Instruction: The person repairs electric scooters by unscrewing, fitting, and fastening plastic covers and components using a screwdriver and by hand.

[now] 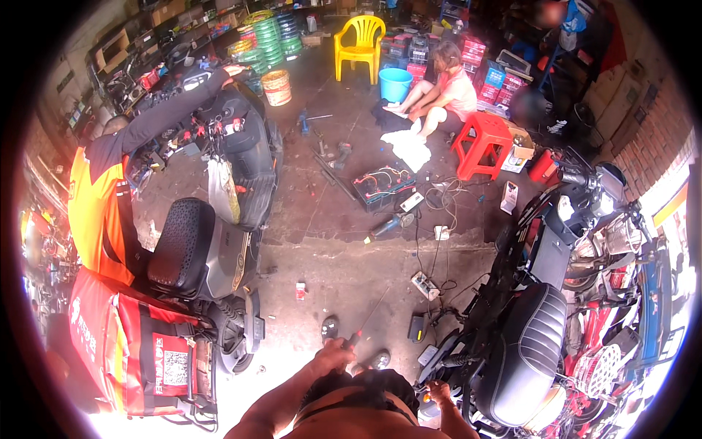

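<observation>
My left hand (pixel 333 358) is closed round the handle of a long screwdriver (pixel 355 338). Its thin shaft points up and to the right, away from my body. Lower right, my right hand (pixel 439 394) has its fingers curled beside an orange indicator light (pixel 426 399) at the rear of a black motorbike (pixel 541 267). What those fingers hold, if anything, is too small to make out. The bike's ribbed black seat (pixel 523 355) lies just right of that hand.
A scooter (pixel 245 164) with a red delivery box (pixel 110 344) stands left, a person in orange and black (pixel 99 205) beside it. Someone sits near a red stool (pixel 482 146). Cables, a power strip (pixel 424 285), an angle grinder (pixel 391 227) and a battery tray (pixel 384 189) lie on the floor.
</observation>
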